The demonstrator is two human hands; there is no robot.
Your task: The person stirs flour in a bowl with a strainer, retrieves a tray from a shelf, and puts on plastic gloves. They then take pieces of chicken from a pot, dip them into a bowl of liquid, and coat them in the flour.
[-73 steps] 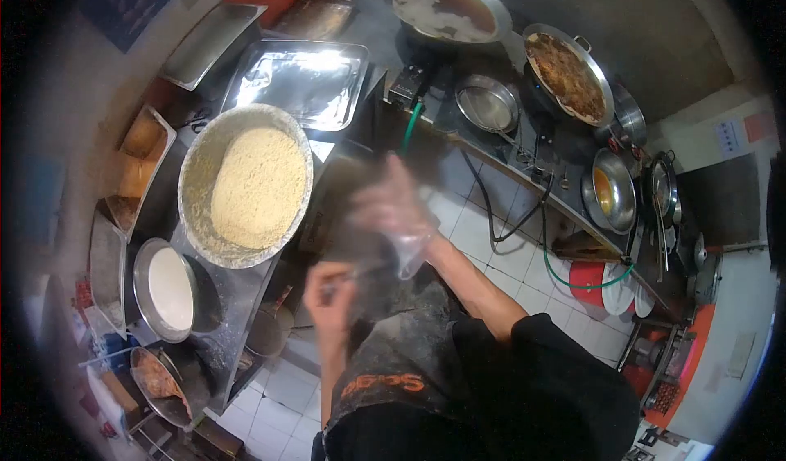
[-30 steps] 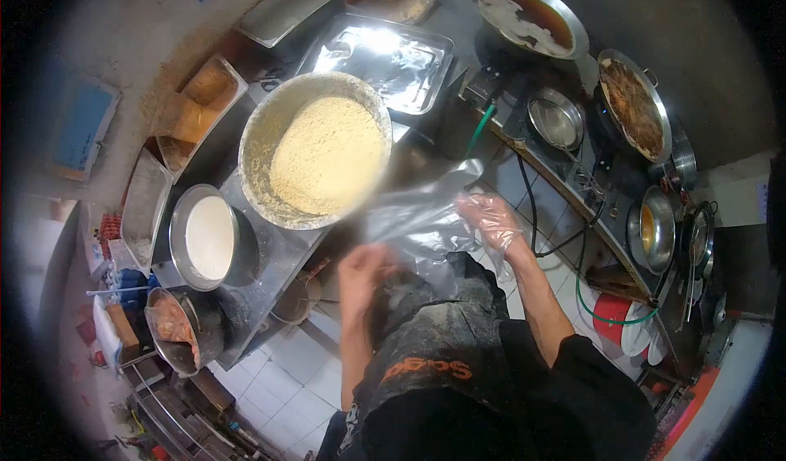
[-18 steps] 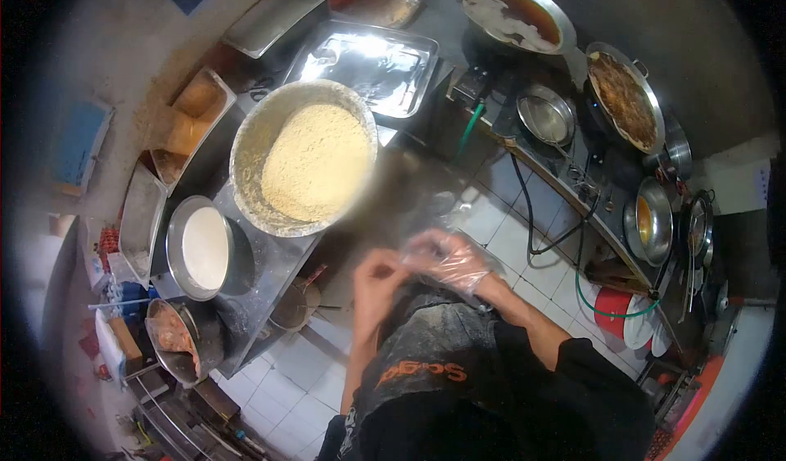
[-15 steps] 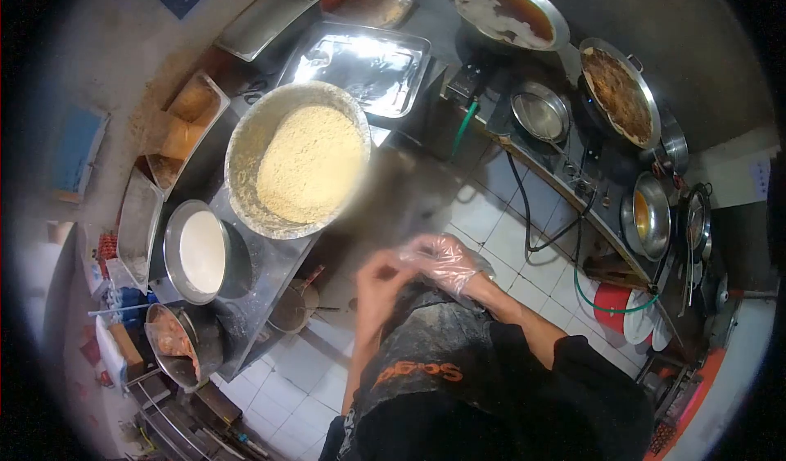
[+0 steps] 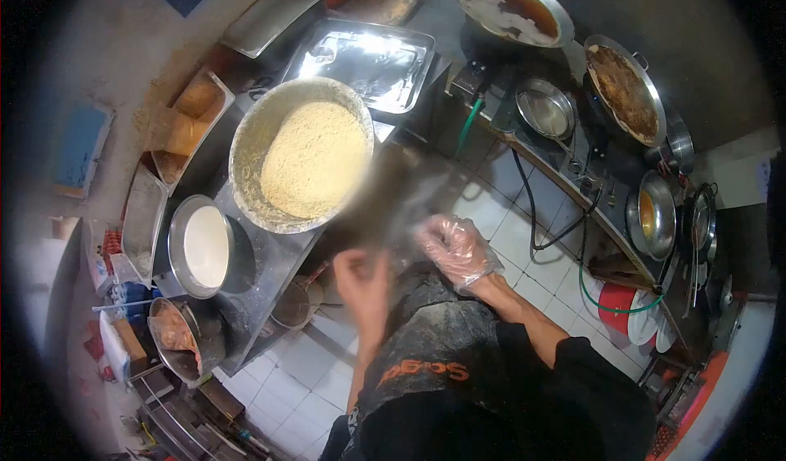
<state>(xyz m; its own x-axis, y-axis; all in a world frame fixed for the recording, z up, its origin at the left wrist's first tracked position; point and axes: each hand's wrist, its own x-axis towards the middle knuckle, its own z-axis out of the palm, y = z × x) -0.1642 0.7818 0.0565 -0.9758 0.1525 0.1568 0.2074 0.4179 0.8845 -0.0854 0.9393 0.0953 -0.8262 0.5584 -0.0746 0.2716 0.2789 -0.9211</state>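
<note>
My right hand [image 5: 457, 252] wears a clear plastic glove [image 5: 471, 271], wrinkled at the wrist. Its fingers are curled in, and whatever they may hold is hidden. To its left, apart from it, my bare left hand [image 5: 360, 285] has thumb and fingers separated, slightly blurred, with nothing visible in them. Both hands are in front of my dark apron [image 5: 434, 322]. A large basin [image 5: 246, 203] of pale yellow flour-like powder [image 5: 315, 158] stands on the metal table beyond my left hand. A hazy smear covers the area between the basin and my right hand.
On the left table [image 5: 270, 305] are a bowl of white liquid [image 5: 205, 246], a pot with raw-looking meat [image 5: 173, 330] and a shiny tray [image 5: 360, 60]. At right, a counter holds woks of brown oil [image 5: 516, 11] and dark frying food [image 5: 618, 92], plus a strainer [image 5: 546, 110].
My hands have come apart: the left moved left and down, the gloved right slightly right with its fingers curled. The view has shifted slightly.
</note>
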